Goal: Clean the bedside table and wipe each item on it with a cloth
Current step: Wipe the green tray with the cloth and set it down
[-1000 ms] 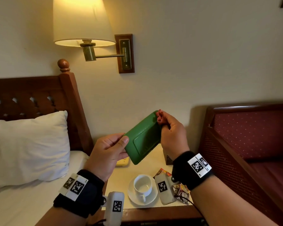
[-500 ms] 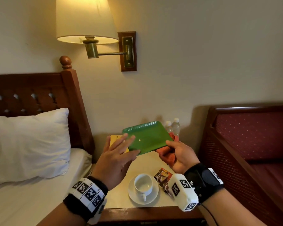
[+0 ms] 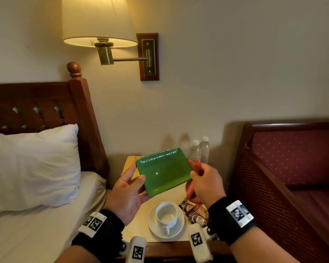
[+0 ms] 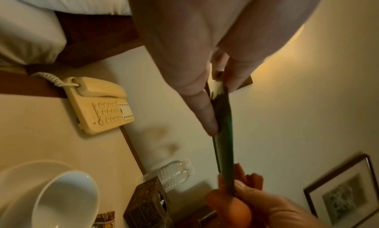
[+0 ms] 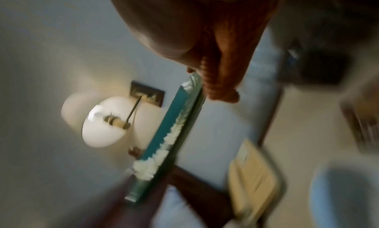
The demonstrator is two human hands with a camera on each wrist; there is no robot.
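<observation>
Grip, left hand: left hand [image 3: 128, 194] holds the near-left corner of the green tray [image 3: 164, 170], thumb on the upper face, fingers below; a light pinch, it seems
Grip, right hand: right hand [image 3: 205, 184] pinches the right edge of the tray and has the orange cloth [image 3: 197, 167] bunched in the same fingers; cloth lies between fingers and rim
Tray position: in the air, face up, a little tilted; above the back of the table [image 3: 141, 224], touching nothing on it
Below the tray: cup [image 3: 166, 213] on its saucer [image 3: 179, 228] toward the front edge; sachets [image 3: 195, 210] beside the saucer; telephone [image 4: 98, 105] partly under the tray's left side; two water bottles [image 3: 199, 151] just behind the tray
Risk, slip: glossy surface and cloth in the pinch; if one hand lets go to wipe, the tray may slide out and fall on the cup
Risk, knock: a wide stroke toward the wall may tip the bottles
Risk, missed wipe: cloth touches only the rim; the inner face may stay unwiped
</observation>
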